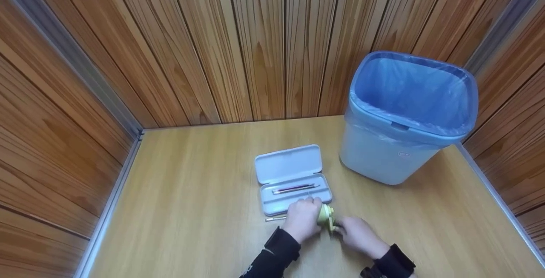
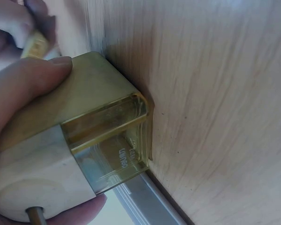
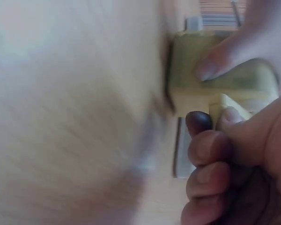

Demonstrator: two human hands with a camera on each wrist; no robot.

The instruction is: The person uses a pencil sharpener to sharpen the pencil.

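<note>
A yellow crank pencil sharpener (image 1: 324,213) with a clear shavings drawer (image 2: 110,150) rests on the tabletop. My left hand (image 1: 303,219) grips its body, the thumb pressed along one side. From the hole in its pale front sticks a pencil (image 2: 36,215), its tip hidden inside. My right hand (image 1: 359,233) pinches the crank handle (image 3: 218,105) between thumb and fingers, on the side opposite the pencil. Just beyond the hands lies an open light-grey pencil case (image 1: 289,159), with a few pencils (image 1: 294,188) in its tray.
At the back right stands a bin (image 1: 377,156) lined with a blue plastic bag (image 1: 408,93). Wood-panelled walls (image 1: 255,44) enclose the back and both sides of the wooden table (image 1: 183,201). Metal strips (image 1: 111,197) run along the table's side edges.
</note>
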